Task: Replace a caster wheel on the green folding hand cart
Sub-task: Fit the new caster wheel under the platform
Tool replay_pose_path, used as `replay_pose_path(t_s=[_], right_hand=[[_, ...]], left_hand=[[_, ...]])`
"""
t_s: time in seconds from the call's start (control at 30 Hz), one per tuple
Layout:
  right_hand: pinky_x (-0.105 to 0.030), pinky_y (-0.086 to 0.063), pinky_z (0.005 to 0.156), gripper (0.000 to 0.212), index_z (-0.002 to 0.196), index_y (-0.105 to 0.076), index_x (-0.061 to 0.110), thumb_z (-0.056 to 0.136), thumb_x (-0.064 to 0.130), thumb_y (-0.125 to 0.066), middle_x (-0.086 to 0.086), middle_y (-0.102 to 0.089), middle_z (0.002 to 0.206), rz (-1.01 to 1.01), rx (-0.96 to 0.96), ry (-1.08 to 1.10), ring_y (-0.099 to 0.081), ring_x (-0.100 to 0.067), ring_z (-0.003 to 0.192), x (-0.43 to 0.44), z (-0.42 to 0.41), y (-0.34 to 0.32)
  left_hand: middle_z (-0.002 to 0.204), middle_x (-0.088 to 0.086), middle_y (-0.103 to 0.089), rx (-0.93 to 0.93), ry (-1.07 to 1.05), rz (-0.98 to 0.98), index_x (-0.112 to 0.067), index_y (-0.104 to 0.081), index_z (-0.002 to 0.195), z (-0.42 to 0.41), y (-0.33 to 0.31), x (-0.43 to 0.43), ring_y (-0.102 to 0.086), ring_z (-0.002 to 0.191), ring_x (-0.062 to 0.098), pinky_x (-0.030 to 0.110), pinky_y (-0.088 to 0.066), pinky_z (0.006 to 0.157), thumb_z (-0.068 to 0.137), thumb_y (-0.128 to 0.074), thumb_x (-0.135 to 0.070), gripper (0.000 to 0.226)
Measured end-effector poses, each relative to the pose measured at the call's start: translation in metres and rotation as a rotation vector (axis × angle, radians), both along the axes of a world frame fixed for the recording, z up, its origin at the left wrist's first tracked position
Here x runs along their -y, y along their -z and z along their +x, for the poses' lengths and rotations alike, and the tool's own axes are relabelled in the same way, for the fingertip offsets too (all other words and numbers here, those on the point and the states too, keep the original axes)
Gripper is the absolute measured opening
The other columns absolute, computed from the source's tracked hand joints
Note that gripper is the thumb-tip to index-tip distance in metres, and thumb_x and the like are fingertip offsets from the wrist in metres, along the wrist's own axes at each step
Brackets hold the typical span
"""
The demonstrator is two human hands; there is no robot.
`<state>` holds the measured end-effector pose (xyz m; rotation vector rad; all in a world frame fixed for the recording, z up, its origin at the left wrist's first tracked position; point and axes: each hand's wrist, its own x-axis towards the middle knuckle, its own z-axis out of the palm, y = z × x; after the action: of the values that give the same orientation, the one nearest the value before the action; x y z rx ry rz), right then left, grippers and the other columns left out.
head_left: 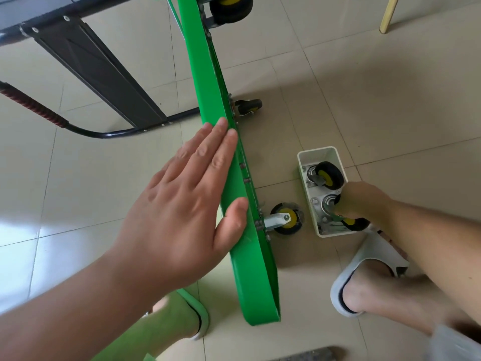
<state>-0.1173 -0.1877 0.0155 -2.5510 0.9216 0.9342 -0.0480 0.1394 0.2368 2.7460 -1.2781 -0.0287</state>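
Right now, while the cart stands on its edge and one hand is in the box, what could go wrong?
The green cart stands on its edge, steadied only by the flat left hand. If that hand slips, the cart may tip onto the foot in an open slipper. The right hand digs in the white box among the spare casters, so its fingers could catch on metal plates.

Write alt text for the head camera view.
The left hand presses flat against the green folding cart, stood on edge on a tiled floor, while the right hand reaches into a white box of spare caster wheels.
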Motion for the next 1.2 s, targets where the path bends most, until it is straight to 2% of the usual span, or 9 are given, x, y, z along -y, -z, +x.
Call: replay_pose_path(t_s=[0.27,0.57,0.73,0.93,1.03,1.13,1.2], right_hand=[[-0.026,-0.045,0.048,0.029,0.083,-0.06,0.012,0.091,0.04,-0.064,-0.006,-0.065,0.074,-0.071,0.008,0.084,-0.064,-0.02,0.062,-0.001,0.005,0.037],[-0.027,-0.04,0.048,0.027,0.079,-0.06,0.009,0.093,0.032,-0.063,-0.01,-0.064,0.073,-0.061,-0.007,0.135,-0.061,-0.024,0.063,-0.001,0.017,0.06],[-0.029,-0.044,0.054,0.034,0.078,-0.061,0.008,0.093,0.038,-0.058,-0.012,-0.063,0.074,-0.047,0.006,0.165,-0.061,-0.026,0.064,-0.004,0.023,0.065],[-0.029,-0.037,0.052,0.035,0.07,-0.049,0.01,0.096,0.03,-0.061,-0.01,-0.055,0.071,-0.06,0.029,0.129,-0.051,-0.021,0.059,-0.005,0.015,0.069],[-0.025,-0.038,0.049,0.042,0.079,-0.058,0.01,0.094,0.048,-0.06,-0.009,-0.062,0.072,-0.087,0.045,0.158,-0.059,-0.022,0.06,0.003,0.016,0.053],[-0.026,-0.045,0.054,0.06,0.078,-0.06,0.013,0.087,0.072,-0.057,-0.007,-0.065,0.071,-0.144,0.035,0.127,-0.063,-0.023,0.06,0.018,0.025,0.037],[-0.029,-0.047,0.057,0.062,0.081,-0.056,0.01,0.084,0.073,-0.062,-0.008,-0.063,0.073,-0.175,0.05,0.112,-0.062,-0.024,0.062,0.029,0.035,0.032]], left_hand=[[0.177,0.004,-0.015,-0.036,0.016,-0.026,-0.012,-0.018,0.168,0.002,0.002,0.001,-0.009,0.164,0.019,0.034,-0.009,0.133,0.108,-0.021,-0.056,0.075],[0.174,0.011,-0.022,-0.08,0.043,-0.085,-0.004,-0.023,0.165,0.004,0.003,0.003,-0.014,0.163,0.024,0.041,-0.016,0.133,0.107,-0.03,-0.047,0.073],[0.173,0.013,-0.022,-0.097,0.04,-0.102,-0.002,-0.025,0.164,0.005,0.001,0.004,-0.015,0.163,0.025,0.038,-0.014,0.133,0.107,-0.03,-0.046,0.073],[0.173,0.012,-0.023,-0.072,0.034,-0.094,-0.004,-0.027,0.164,0.003,0.001,0.003,-0.015,0.163,0.025,0.044,-0.016,0.133,0.105,-0.031,-0.047,0.073],[0.173,0.011,-0.024,-0.058,0.02,-0.093,-0.005,-0.028,0.165,0.002,0.001,0.004,-0.016,0.163,0.025,0.047,-0.015,0.133,0.104,-0.032,-0.047,0.073],[0.173,0.01,-0.025,-0.049,0.017,-0.076,-0.006,-0.029,0.164,0.002,0.0,0.004,-0.018,0.163,0.025,0.047,-0.011,0.133,0.104,-0.032,-0.048,0.073],[0.173,0.01,-0.026,-0.054,0.007,-0.072,-0.006,-0.03,0.164,0.002,0.0,0.005,-0.018,0.163,0.025,0.046,-0.009,0.134,0.103,-0.033,-0.048,0.074]])
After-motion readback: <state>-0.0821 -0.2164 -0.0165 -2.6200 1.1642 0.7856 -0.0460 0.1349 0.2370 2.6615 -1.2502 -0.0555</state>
